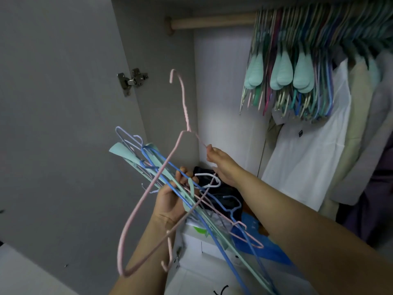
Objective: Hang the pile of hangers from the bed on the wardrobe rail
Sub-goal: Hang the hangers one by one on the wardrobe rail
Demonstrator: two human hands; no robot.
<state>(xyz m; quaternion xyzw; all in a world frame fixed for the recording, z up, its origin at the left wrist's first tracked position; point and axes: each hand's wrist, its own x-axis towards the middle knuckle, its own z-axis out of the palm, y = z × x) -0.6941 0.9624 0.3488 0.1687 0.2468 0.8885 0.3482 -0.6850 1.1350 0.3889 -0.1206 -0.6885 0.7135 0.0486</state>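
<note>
The right hand (221, 165) pinches a pink hanger (148, 188); the left hand (172, 199) grips the hanger bundle (212, 231) below the wardrobe rail (212, 22).

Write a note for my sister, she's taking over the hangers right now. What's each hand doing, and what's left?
Left hand: grips the bundle of hangers, blue, mint and lilac, tilted, hooks up.
Right hand: pinches the shoulder wire of one pink hanger, lifted with its hook up, below the wooden rail.
Done: a dense row of hung hangers fills the rail's right side; its left stretch is bare.
Left: hook the pink one on, then the bundle, one at a time.
</note>
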